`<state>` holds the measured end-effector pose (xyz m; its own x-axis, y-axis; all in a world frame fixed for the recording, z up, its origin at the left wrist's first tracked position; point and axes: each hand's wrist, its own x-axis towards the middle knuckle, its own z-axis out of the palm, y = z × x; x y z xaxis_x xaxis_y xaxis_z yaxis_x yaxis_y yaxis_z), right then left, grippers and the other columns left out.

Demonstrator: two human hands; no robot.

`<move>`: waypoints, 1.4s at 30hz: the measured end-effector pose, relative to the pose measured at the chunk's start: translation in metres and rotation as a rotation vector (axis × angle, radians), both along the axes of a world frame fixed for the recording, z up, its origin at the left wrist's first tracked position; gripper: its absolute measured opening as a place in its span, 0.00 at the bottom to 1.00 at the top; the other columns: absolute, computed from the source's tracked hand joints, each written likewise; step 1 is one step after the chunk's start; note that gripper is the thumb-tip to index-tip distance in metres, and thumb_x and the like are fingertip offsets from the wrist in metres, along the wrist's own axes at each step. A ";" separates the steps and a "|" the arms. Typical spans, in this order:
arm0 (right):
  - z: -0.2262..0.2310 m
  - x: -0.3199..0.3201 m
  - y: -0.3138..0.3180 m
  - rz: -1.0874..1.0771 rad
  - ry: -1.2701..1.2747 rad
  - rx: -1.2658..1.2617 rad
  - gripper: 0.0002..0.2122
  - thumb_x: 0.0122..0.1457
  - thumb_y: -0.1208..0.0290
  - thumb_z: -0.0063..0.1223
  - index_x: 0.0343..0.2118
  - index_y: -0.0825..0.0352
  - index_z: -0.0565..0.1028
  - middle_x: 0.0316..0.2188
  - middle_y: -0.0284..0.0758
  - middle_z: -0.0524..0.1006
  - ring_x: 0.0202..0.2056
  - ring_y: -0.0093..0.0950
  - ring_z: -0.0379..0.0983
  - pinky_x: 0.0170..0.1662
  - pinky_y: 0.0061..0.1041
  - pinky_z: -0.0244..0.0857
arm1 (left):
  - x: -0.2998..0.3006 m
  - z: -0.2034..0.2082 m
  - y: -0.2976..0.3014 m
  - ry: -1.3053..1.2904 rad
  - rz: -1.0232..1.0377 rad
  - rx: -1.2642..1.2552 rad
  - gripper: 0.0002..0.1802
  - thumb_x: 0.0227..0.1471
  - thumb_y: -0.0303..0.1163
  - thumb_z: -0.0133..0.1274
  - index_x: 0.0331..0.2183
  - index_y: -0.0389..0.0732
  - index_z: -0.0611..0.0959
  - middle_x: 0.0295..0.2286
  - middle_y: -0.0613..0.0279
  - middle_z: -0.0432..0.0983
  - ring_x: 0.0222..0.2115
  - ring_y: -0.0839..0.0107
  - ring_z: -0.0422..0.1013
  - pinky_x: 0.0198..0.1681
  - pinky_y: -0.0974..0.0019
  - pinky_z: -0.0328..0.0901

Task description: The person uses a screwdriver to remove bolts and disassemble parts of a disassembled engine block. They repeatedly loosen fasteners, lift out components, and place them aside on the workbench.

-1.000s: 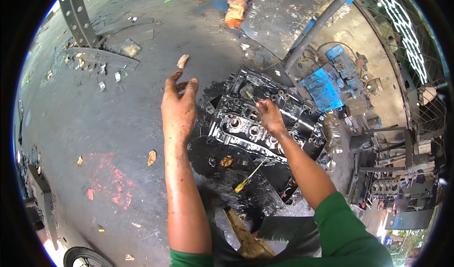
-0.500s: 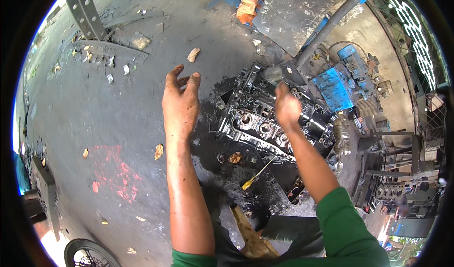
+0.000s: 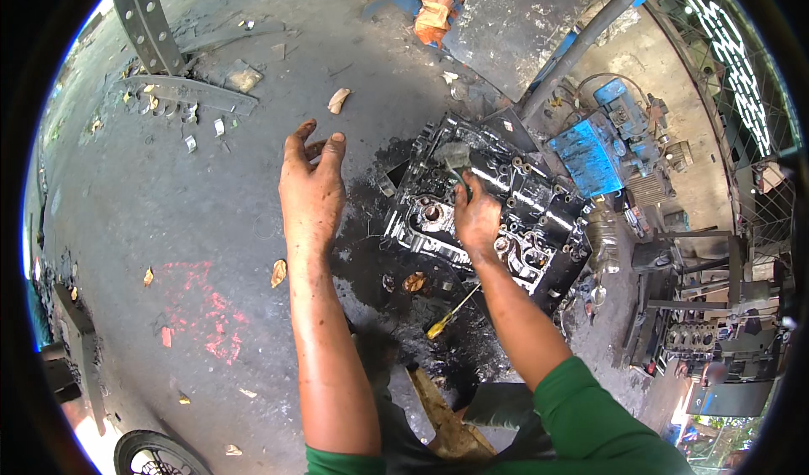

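At 6 o'clock of the view, a worn brown wooden piece (image 3: 445, 424) shows between the person's legs. At 5 o'clock lies a long-shanked screwdriver with a yellow handle (image 3: 436, 329), its shank pointing to 1 o'clock.

The hands differ: the left hand (image 3: 312, 180), at 10 o'clock, is released and holds nothing, fingers loosely curled and thumb apart; the right hand (image 3: 478, 218), at 3 o'clock, grasps a slim-handled tool with a blurred grey head (image 3: 452, 154), apparently a brush. That head is over the far part of an oily black metal engine block with pale machined faces (image 3: 527, 193), on the floor at 3 o'clock.

The grey floor (image 3: 227, 197), strewn with dry leaves, spreads from 7 to 11 o'clock, giving the left hand the widest room. A pinkish-red patch (image 3: 206, 311) marks it at 8; whether it is lettering cannot be told. Room is tighter at 2 o'clock, where a blue metal machine (image 3: 586, 155) stands near the block's edge. Beyond the block, a dark flat plate (image 3: 516, 131) bears a small white mark too small to read.
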<state>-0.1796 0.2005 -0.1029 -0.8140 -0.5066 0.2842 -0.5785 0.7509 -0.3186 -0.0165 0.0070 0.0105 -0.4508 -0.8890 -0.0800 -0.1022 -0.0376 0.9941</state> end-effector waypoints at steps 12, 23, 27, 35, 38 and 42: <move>0.017 -0.008 -0.026 -0.281 -0.331 0.105 0.13 0.65 0.68 0.45 0.50 0.65 0.72 0.23 0.42 0.80 0.24 0.38 0.80 0.25 0.37 0.75 | -0.006 0.001 0.002 0.031 -0.049 0.039 0.33 0.57 0.45 0.53 0.58 0.37 0.67 0.47 0.43 0.73 0.46 0.57 0.72 0.50 0.57 0.65; 0.005 0.004 -0.031 -0.077 -0.085 0.024 0.13 0.64 0.72 0.46 0.50 0.66 0.72 0.24 0.48 0.79 0.17 0.34 0.76 0.17 0.34 0.71 | -0.009 -0.001 0.006 -0.002 -0.080 0.010 0.33 0.57 0.45 0.53 0.58 0.38 0.67 0.48 0.42 0.72 0.45 0.57 0.72 0.50 0.56 0.65; 0.007 0.002 -0.026 -0.103 -0.056 -0.168 0.12 0.65 0.69 0.45 0.48 0.67 0.72 0.22 0.48 0.78 0.20 0.39 0.77 0.19 0.38 0.71 | -0.008 0.001 0.005 0.002 -0.090 0.044 0.34 0.57 0.46 0.54 0.58 0.38 0.67 0.48 0.43 0.72 0.46 0.57 0.71 0.51 0.56 0.64; 0.043 -0.048 -0.013 -0.111 0.007 0.227 0.14 0.65 0.66 0.42 0.52 0.59 0.71 0.27 0.42 0.80 0.26 0.39 0.79 0.29 0.38 0.74 | 0.001 -0.003 -0.005 0.014 -0.060 0.068 0.34 0.57 0.46 0.54 0.59 0.39 0.67 0.49 0.46 0.72 0.47 0.57 0.71 0.52 0.56 0.63; 0.055 -0.046 -0.017 -0.110 0.221 0.299 0.12 0.63 0.66 0.46 0.48 0.59 0.74 0.27 0.43 0.80 0.27 0.39 0.79 0.30 0.38 0.74 | 0.002 -0.004 -0.005 0.009 -0.069 0.047 0.33 0.57 0.46 0.54 0.58 0.40 0.67 0.48 0.47 0.72 0.46 0.59 0.71 0.50 0.58 0.63; 0.060 -0.036 -0.018 0.046 0.051 0.652 0.16 0.60 0.71 0.45 0.52 0.60 0.71 0.29 0.43 0.78 0.31 0.36 0.80 0.27 0.33 0.75 | -0.009 -0.004 0.001 0.046 -0.073 0.057 0.33 0.56 0.45 0.54 0.58 0.40 0.68 0.47 0.48 0.73 0.44 0.61 0.72 0.47 0.61 0.64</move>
<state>-0.2153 0.1826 -0.0432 -0.7808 -0.6224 -0.0555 -0.6173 0.7546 0.2223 -0.0250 0.0076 0.0067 -0.5186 -0.8483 -0.1068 -0.0607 -0.0881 0.9943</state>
